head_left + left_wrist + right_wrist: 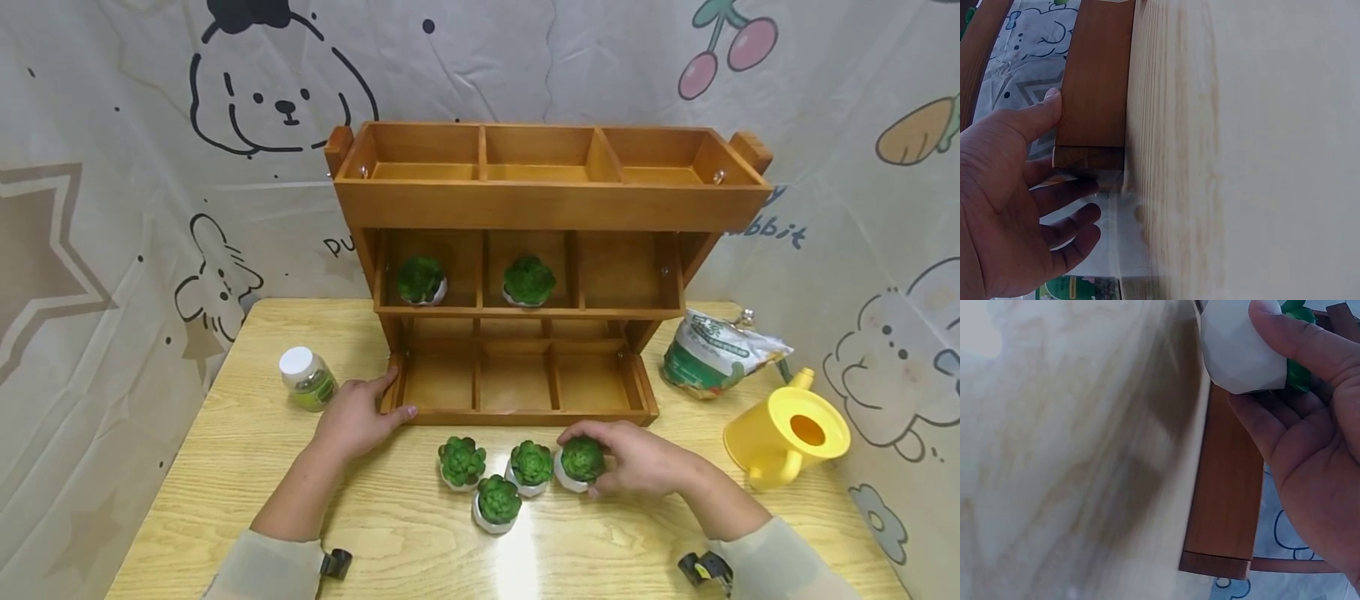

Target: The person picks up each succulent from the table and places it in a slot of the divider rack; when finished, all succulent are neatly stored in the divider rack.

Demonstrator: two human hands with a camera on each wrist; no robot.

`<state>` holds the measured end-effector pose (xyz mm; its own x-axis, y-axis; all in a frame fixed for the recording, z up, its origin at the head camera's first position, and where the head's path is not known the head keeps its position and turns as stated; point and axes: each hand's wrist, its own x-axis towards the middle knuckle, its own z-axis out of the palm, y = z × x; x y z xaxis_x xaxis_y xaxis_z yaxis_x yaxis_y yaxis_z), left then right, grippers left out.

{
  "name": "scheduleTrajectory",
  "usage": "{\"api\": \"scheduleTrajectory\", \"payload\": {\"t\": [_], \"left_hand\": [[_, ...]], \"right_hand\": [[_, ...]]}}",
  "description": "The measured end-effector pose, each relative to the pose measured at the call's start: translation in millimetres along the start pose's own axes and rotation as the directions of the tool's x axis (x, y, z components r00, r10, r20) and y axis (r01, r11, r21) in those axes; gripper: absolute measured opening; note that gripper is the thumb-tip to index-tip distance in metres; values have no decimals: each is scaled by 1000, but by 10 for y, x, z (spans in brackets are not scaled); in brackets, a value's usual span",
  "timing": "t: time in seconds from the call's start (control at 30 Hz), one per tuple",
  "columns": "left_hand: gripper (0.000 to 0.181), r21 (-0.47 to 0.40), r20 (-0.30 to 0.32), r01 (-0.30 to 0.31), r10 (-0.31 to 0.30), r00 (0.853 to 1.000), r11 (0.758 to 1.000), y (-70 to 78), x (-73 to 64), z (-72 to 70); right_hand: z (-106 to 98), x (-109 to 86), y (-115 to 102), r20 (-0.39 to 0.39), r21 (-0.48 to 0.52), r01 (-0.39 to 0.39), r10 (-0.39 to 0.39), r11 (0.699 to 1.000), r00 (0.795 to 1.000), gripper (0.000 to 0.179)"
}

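- The right hand [637, 457], right of centre in the head view, pinched the rightmost potted plant [581, 462], thumb and fingers set about its white pot; whether the pot was off the table [615, 550], I could not tell.
- The left hand [358, 419], left of centre, held the wooden shelf [551, 204] at its bottom tier's front left corner, thumb against the front board, fingers beside the end.
- The neighbouring plant [531, 465] stood just beside the held one; a leftward drift could have knocked it into the front plant [497, 502].
- The faceted pot looked smooth, so a loose pinch might have let it slip.
- A sharp tug by the left hand could have jolted the middle tier's left plant [422, 279] and centre plant [528, 281].
- Raised front boards and dividers were edges likely to catch a pot carried low.
- Bare tabletop lay at lower right, before the watering can [783, 429]; at left, the jar [309, 379] crowded the left hand.
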<state>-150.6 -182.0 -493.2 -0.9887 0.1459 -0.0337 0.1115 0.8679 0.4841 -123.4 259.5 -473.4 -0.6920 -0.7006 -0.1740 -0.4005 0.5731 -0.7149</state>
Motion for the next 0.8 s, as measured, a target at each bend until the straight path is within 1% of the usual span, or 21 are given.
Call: {"api": "scheduleTrajectory", "payload": {"t": [0.17,0.4,0.6,0.73,0.8], "left_hand": [[84,-6,-4,-11,11,1000,1000,4,-6,-8],[85,-4,-2,0,0,1000,1000,9,-13,-16],[84,-13,1,4,-4,1000,1000,11,-6,-12],[83,-13,-2,2,-2,1000,1000,12,3,-13],[83,-14,-1,5,-5,1000,1000,16,5,-17]], "right_hand": [[-81,-16,-33,-7,7,6,-6,1000,1000,70],[-204,-55,-89,-63,-2,25,-25,1000,998,72],[-300,-76,-94,-109,1,41,-40,999,993,75],[-375,-92,-106,-127,14,53,-51,999,991,74],[-416,-103,-120,-134,37,61,-56,997,989,73]]}}
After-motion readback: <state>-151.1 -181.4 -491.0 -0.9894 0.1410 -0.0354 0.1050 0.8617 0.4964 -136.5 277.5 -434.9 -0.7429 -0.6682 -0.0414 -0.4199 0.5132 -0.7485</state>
